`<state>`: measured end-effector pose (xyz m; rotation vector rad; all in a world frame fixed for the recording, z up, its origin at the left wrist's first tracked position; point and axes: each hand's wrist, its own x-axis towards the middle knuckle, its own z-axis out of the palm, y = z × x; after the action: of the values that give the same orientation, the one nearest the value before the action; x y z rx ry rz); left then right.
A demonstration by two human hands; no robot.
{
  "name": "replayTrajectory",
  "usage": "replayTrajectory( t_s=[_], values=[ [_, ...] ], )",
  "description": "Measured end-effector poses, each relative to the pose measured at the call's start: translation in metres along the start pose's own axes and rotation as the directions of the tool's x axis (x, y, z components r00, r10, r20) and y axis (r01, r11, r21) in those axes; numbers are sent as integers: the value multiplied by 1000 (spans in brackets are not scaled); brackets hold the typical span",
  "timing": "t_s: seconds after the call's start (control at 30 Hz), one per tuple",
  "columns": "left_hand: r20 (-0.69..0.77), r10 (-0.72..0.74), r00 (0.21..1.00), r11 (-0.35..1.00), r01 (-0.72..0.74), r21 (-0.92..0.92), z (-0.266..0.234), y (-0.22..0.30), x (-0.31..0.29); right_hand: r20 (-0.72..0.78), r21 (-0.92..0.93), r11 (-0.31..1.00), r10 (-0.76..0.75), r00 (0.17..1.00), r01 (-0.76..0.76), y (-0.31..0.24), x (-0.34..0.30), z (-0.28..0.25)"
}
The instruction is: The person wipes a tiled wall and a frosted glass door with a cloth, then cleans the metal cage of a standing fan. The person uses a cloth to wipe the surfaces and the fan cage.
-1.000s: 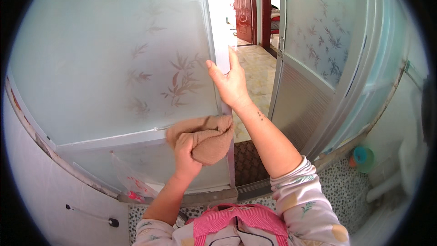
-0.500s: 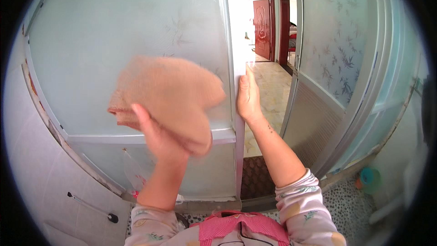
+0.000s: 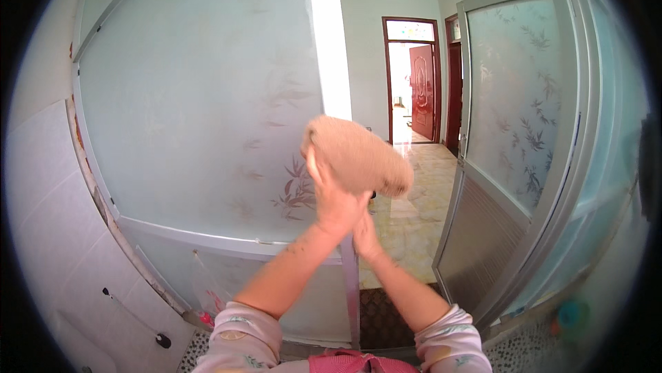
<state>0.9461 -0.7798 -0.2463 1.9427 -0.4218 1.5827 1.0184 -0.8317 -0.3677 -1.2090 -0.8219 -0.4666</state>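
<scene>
My left hand [image 3: 335, 202] is closed on a folded tan cloth [image 3: 358, 155], raised in front of the white upright frame post [image 3: 333, 76]. The thumb lies along the cloth's left end, and motion blurs the cloth a little. Just to the right and below, my right hand [image 3: 365, 236] is at the edge of the same post. Its fingers are mostly hidden behind my left hand and the cloth. Left of the post stands a frosted glass panel [image 3: 186, 111] with a faint bamboo pattern and a horizontal metal rail.
An open frosted door [image 3: 514, 104] stands at the right. Through the opening lie a tiled floor [image 3: 414, 235], a brown mat [image 3: 389, 314] and a red door [image 3: 422, 90]. A long-handled tool [image 3: 138, 319] is by the left wall; a blue-green basin [image 3: 572, 316] is at lower right.
My left hand has brought the cloth rightward, from the glass panel to the post. The cloth looks more compact. My right hand is now lower in the picture, partly covered, and the view has tilted up.
</scene>
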Motion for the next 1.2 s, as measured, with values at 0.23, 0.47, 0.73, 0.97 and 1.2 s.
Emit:
replayTrajectory(
  t_s=[0.23,0.47,0.73,0.97,1.2],
  values=[
    [-97,374,922,805,-271,528,8,26,168,117,-40,972,236,965,-233,9,-26,-21],
    [-206,342,917,864,-221,452,-1,105,313,274,74,974,187,944,-214,23,-21,-27],
    [-116,334,935,517,-79,852,-29,46,339,314,-42,973,227,922,-226,21,-16,-29],
    [-115,394,912,705,-220,674,5,52,175,285,77,930,326,901,-361,24,-17,-32],
    [2,96,995,800,-78,595,-9,21,11,442,568,538,438,783,-622,24,-25,-31]
  ],
)
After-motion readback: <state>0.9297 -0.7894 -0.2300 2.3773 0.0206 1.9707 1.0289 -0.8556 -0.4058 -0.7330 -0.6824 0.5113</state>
